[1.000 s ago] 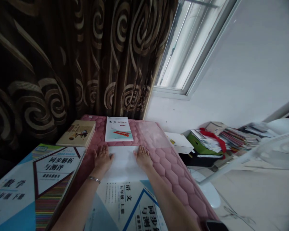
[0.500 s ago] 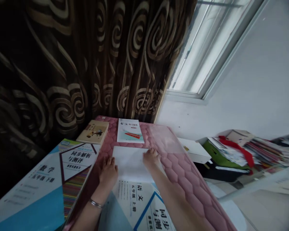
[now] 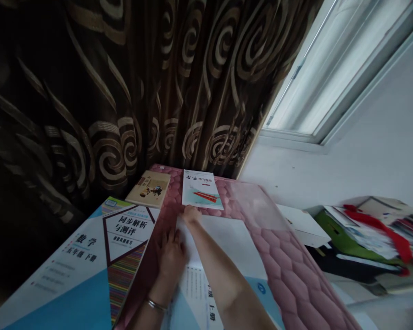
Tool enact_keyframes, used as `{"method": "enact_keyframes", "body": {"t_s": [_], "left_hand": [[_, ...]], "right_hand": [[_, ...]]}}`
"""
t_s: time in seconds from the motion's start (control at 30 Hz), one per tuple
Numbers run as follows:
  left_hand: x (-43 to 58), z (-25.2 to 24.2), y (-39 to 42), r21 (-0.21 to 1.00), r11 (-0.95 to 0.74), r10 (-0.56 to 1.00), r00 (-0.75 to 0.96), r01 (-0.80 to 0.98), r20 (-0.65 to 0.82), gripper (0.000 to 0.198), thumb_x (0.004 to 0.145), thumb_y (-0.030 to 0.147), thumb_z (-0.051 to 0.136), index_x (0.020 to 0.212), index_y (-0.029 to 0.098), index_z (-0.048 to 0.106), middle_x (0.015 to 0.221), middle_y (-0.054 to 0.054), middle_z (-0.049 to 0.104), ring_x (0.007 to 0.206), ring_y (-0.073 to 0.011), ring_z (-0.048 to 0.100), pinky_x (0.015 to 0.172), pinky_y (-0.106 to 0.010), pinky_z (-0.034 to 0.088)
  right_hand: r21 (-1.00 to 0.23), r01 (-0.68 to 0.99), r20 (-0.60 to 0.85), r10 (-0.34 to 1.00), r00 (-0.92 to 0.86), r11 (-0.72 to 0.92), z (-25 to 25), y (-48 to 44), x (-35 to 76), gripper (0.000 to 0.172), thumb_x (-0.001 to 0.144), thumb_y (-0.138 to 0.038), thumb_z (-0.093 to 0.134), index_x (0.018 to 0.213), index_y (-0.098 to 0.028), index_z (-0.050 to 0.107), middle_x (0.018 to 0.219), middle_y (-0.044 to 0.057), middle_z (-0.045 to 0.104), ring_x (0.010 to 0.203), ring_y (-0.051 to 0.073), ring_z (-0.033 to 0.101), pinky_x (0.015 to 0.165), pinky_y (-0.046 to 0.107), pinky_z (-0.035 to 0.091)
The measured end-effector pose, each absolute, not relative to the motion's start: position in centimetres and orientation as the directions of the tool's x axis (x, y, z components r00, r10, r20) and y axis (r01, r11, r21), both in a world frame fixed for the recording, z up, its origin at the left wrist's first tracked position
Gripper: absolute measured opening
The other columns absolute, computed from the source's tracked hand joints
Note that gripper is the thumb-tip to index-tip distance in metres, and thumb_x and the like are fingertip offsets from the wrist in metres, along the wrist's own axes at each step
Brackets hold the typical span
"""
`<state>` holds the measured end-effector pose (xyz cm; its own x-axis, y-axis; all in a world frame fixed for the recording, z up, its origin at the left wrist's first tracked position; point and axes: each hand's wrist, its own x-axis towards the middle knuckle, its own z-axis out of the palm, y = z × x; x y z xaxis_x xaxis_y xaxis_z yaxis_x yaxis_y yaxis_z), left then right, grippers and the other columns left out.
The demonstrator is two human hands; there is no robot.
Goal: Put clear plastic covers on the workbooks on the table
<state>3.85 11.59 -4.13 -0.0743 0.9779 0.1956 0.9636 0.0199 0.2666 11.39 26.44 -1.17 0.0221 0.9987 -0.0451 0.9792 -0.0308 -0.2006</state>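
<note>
Dark brown swirls fill the curtain (image 3: 192, 82) behind a pink quilted surface (image 3: 282, 270), and we start at far left, where a thick book (image 3: 72, 270) shouts its title: 数学, 五年级 下册, with 同步解析与测评 in the framed panel. Just beyond it sits a tan book (image 3: 151, 188) with a small painted scene, its lettering too small to read.

Next along, the left hand (image 3: 172, 254), a silver bracelet (image 3: 157, 304) at its wrist, palm down, fingers loosely spread at the left edge of the white sheet (image 3: 227, 238). And look at the right hand (image 3: 192, 213): its forearm cuts diagonally across, fingers curled at the sheet's upper-left corner; whether they pinch it, I cannot tell.

Below the sheet, a blue-and-white book cover (image 3: 191, 286) peeps round that forearm, 上册 readable, a small blue logo off to the right. Past the sheet's top edge, a booklet (image 3: 203, 190) reads 书法 above a red drawing, the smaller print blurred.

Over on the right: a clear sheet (image 3: 256, 206) on the quilting, a white box (image 3: 304, 224), then piled papers with a red cloth (image 3: 382, 229), beneath a bright window (image 3: 330, 78).
</note>
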Motion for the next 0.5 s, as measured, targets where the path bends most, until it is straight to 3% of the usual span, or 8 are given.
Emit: {"method": "enact_keyframes", "body": {"t_s": [0.3, 0.5], "left_hand": [[3.9, -3.9, 11.6, 0.244, 0.034, 0.971, -0.09, 0.969, 0.221, 0.045, 0.09, 0.026, 0.04, 0.131, 0.023, 0.058, 0.142, -0.008, 0.052, 0.132, -0.0325, 0.041, 0.109, -0.06, 0.027], [3.4, -3.5, 11.6, 0.138, 0.009, 0.974, -0.04, 0.99, 0.225, 0.048, 0.091, 0.023, 0.035, 0.136, 0.022, 0.053, 0.147, -0.007, 0.046, 0.135, -0.0313, 0.037, 0.106, -0.059, 0.031]], "right_hand": [[-0.181, 0.984, 0.011, 1.0, -0.002, 0.004, -2.2, 24.2, 11.0, 0.037, 0.095, -0.042, 0.047, 0.106, -0.015, 0.07, 0.106, 0.015, 0.072, 0.104, 0.025, 0.065, 0.09, 0.034, 0.045], [-0.169, 0.981, 0.02, 0.995, 0.099, -0.094, -2.1, 18.3, 22.1, 0.041, 0.094, -0.047, 0.046, 0.098, -0.016, 0.072, 0.1, 0.014, 0.072, 0.096, 0.026, 0.067, 0.083, 0.032, 0.047]]}}
